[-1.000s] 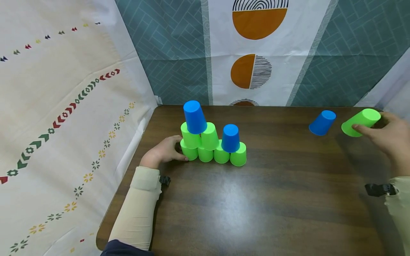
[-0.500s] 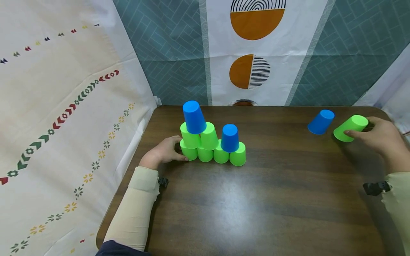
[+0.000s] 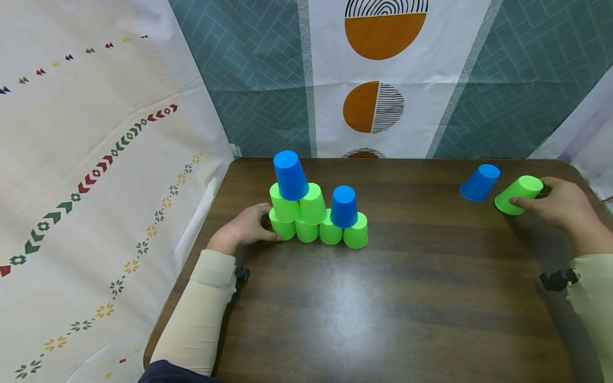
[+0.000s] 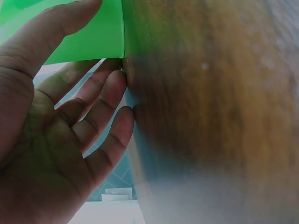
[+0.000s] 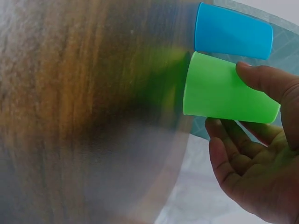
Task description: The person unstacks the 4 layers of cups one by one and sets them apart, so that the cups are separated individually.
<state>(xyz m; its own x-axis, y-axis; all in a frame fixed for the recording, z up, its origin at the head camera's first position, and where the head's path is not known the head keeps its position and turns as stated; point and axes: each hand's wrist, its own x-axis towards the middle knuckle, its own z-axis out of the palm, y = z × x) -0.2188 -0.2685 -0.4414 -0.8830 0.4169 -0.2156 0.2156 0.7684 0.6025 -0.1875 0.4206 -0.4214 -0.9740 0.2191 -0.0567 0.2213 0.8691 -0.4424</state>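
Several upside-down green cups (image 3: 355, 231) form a bottom row at centre-left in the head view. On that row stand two green cups (image 3: 313, 204) side by side and, to their right, a blue cup (image 3: 344, 206); another blue cup (image 3: 290, 175) tops the two green ones. My left hand (image 3: 241, 229) holds the leftmost bottom cup (image 4: 88, 37) between thumb and fingers. At the right, my right hand (image 3: 565, 210) grips a green cup (image 5: 224, 91) from its right side, rim at the tabletop. Just left of it stands a blue cup (image 3: 480, 183).
The brown wooden table (image 3: 412, 298) spreads beneath everything, its back edge against a patterned teal and white cloth (image 3: 268, 85). A white embroidered cloth (image 3: 96, 213) hangs along the left side, and pale fabric (image 3: 591, 143) is at the right.
My right hand has come left and slightly down with the green cup, closer to the separate blue cup. The left hand and the stack have stayed in place.
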